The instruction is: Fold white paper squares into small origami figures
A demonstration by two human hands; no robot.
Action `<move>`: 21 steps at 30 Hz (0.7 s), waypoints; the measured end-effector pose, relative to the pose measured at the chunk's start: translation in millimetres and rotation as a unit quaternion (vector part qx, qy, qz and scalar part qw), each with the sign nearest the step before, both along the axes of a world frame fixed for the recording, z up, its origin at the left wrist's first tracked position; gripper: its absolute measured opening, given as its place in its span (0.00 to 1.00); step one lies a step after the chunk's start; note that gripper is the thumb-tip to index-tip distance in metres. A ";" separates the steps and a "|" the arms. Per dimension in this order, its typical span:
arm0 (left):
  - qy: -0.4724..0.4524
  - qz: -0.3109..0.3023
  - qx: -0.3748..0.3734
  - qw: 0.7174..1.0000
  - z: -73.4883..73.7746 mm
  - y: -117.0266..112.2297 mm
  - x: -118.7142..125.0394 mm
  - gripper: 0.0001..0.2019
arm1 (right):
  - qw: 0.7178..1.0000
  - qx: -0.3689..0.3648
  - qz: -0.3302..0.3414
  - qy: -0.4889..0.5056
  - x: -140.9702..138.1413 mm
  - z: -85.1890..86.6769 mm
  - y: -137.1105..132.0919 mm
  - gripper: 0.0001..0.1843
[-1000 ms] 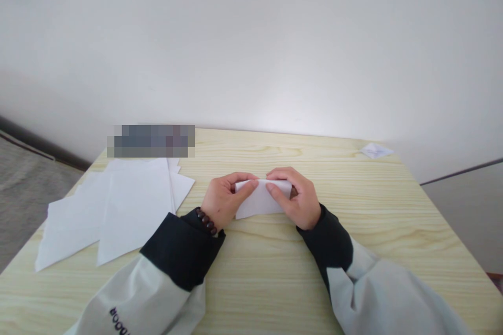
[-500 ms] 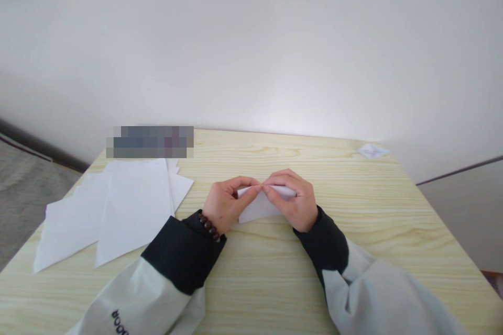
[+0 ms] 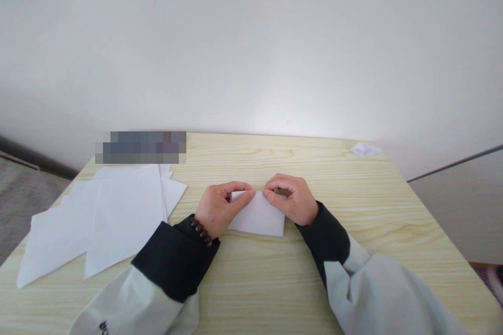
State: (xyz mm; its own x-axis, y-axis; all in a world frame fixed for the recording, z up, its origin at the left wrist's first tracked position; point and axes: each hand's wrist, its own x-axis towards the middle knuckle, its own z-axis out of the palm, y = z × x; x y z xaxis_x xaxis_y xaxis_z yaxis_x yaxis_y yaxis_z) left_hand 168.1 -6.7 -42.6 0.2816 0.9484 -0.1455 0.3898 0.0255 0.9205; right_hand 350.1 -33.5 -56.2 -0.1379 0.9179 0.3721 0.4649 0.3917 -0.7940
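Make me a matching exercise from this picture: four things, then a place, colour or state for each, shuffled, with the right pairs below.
1. bracelet
2. paper rectangle
3. small diamond-shaped paper
4. large sheets

A. near the far right corner of the table
B. overlapping on the left
C. dark brown
D. pinched by left hand and right hand

Pairs: 1-C, 2-D, 3-A, 4-B

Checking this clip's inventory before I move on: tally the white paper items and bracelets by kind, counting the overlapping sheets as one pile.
White paper piece between the left hand and right hand: 1
Pile of loose paper sheets: 1 (sheets inside it can't be counted reliably)
Small folded paper shape: 1
Dark beaded bracelet: 1
Total: 4
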 end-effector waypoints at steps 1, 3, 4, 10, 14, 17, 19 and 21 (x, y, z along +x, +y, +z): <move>0.001 0.003 -0.004 1.000 -0.3 0.0 -0.1 0.18 | 1.000 -0.009 0.005 -0.002 3.1 -0.7 0.8 0.07; -0.002 0.003 -0.007 1.000 -1.2 -0.1 -0.3 0.18 | 1.000 -0.021 0.015 -0.007 8.2 -1.9 2.2 0.08; -0.006 0.000 -0.007 1.000 -1.6 -0.1 -0.4 0.18 | 0.999 -0.024 0.021 -0.009 10.1 -2.4 2.8 0.08; -0.027 -0.003 -0.030 0.999 1.4 -0.1 1.5 0.17 | 0.998 -0.020 0.064 -0.004 12.4 -3.8 3.7 0.09; -0.034 0.012 -0.032 0.999 3.2 0.7 2.5 0.17 | 0.997 -0.037 0.065 0.008 11.8 -4.2 1.3 0.12; -0.028 0.012 -0.015 0.999 1.3 1.4 1.6 0.17 | 0.997 -0.047 0.057 0.025 11.8 -4.5 0.6 0.14; -0.016 0.010 -0.003 1.000 0.0 1.9 0.9 0.18 | 0.997 -0.045 0.054 0.036 11.5 -4.7 0.9 0.14; -0.009 0.007 0.009 1.000 -0.5 2.3 0.6 0.17 | 0.997 -0.032 0.058 0.046 11.0 -4.7 1.6 0.13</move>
State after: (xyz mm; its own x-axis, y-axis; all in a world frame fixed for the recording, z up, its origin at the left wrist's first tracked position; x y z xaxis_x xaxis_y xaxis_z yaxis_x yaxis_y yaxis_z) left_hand 168.7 -4.4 -43.2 0.2708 0.9548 -0.1229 0.3735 0.0135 0.9275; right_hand 361.1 -31.9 -60.8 -0.2121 0.9200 0.3296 0.3442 0.3860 -0.8559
